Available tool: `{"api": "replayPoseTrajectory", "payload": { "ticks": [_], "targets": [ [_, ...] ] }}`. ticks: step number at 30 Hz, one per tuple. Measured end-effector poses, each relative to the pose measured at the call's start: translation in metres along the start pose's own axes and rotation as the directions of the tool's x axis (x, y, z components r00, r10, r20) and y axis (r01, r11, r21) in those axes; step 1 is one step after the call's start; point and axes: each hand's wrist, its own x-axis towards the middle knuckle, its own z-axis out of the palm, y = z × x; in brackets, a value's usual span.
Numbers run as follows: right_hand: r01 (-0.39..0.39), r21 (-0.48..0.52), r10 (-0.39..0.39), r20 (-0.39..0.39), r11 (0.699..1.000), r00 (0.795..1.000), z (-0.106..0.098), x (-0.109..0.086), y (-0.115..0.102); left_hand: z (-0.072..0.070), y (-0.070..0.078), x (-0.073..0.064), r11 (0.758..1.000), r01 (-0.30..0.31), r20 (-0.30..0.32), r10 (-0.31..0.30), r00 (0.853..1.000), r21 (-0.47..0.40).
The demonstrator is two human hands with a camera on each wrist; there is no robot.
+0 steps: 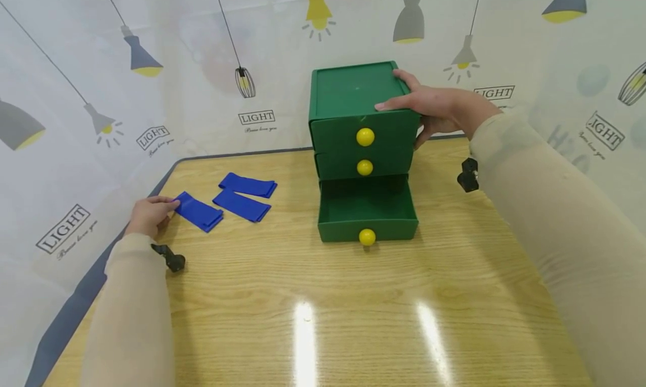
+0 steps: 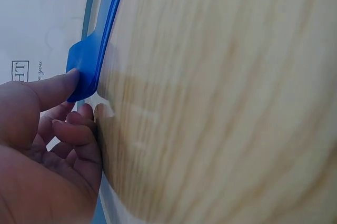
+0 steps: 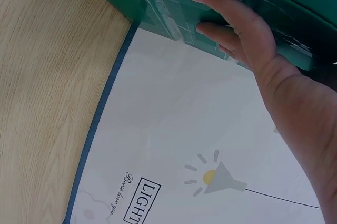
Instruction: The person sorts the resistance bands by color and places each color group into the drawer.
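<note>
My left hand (image 1: 150, 214) pinches the near-left end of a folded blue band (image 1: 198, 211) between thumb and fingertips. That end is lifted in the left wrist view, a glossy, flexible blue band (image 2: 87, 66). Two more folded blue bands (image 1: 247, 185) lie just right of it, one partly over the other. My right hand (image 1: 434, 102) rests on the top right edge of a green drawer cabinet (image 1: 353, 90), with some fingers on top and others down its side. In the right wrist view, lightly bent fingers (image 3: 247, 23) touch the cabinet's side. The bottom drawer (image 1: 343, 230) is pulled out, its visible inside bare.
Two upper drawers with yellow knobs (image 1: 365, 136) are closed. A wooden table (image 1: 242, 297) carries everything. A white curtain (image 1: 282, 56) with printed lamps hangs behind the cabinet and along the left side. Dark wrist mounts (image 1: 468, 175) stick out from both sleeves.
</note>
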Motion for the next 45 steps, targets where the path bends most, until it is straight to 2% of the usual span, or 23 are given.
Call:
{"api": "replayPoseTrajectory", "payload": {
  "ticks": [7,9,11,13,15,18,22,28,32,35,37,41,45],
  "targets": [
    [-0.004,0.004,0.005,-0.003,1.0,1.0,-0.002,-0.001,0.0,0.005,0.002,-0.002,1.0,-0.01,-0.024,0.009,1.0,-0.028],
    [-0.005,0.005,0.005,-0.003,1.0,1.0,-0.001,-0.001,0.0,0.006,0.004,-0.004,0.997,-0.007,-0.039,0.004,0.999,-0.074],
    [-0.002,0.002,0.002,-0.005,1.0,1.0,-0.001,-0.001,0.0,0.006,0.008,-0.009,0.993,-0.034,-0.072,0.027,0.997,-0.111],
    [-0.001,-0.003,0.001,-0.007,1.0,1.0,0.0,-0.001,0.0,0.004,0.016,-0.018,0.987,-0.094,-0.128,0.077,0.989,-0.127],
    [0.001,-0.006,-0.001,-0.009,1.0,1.0,-0.001,0.0,0.0,0.002,0.03,-0.03,0.978,-0.168,-0.184,0.144,0.972,-0.123],
    [0.003,-0.009,-0.003,-0.011,1.0,1.0,0.0,-0.001,-0.002,0.002,0.057,-0.052,0.958,-0.279,-0.239,0.255,0.937,-0.069],
    [0.001,-0.003,-0.001,-0.011,1.0,1.0,-0.001,-0.001,-0.002,0.008,0.091,-0.08,0.925,-0.378,-0.243,0.364,0.899,-0.015],
    [0.008,-0.006,-0.009,-0.015,1.0,1.0,0.0,0.001,0.001,0.027,0.129,-0.122,0.866,-0.5,-0.236,0.488,0.84,0.008],
    [0.012,-0.011,-0.012,-0.012,1.0,1.0,0.001,0.002,0.001,0.044,0.145,-0.154,0.807,-0.59,-0.197,0.576,0.794,-0.02],
    [0.01,-0.011,-0.01,-0.005,1.0,1.0,0.0,0.002,0.0,0.058,0.153,-0.179,0.756,-0.652,-0.146,0.64,0.754,-0.053],
    [0.008,-0.012,-0.008,-0.003,1.0,1.0,-0.001,0.002,-0.001,0.068,0.158,-0.194,0.729,-0.679,-0.106,0.671,0.734,-0.086],
    [-0.001,-0.008,0.001,-0.004,1.0,1.0,-0.003,0.001,-0.002,0.084,0.167,-0.22,0.694,-0.706,-0.03,0.71,0.704,-0.136],
    [-0.003,0.002,0.003,-0.01,1.0,1.0,-0.004,0.0,0.0,0.101,0.174,-0.239,0.675,-0.721,0.037,0.733,0.679,-0.156]
  ]
}}
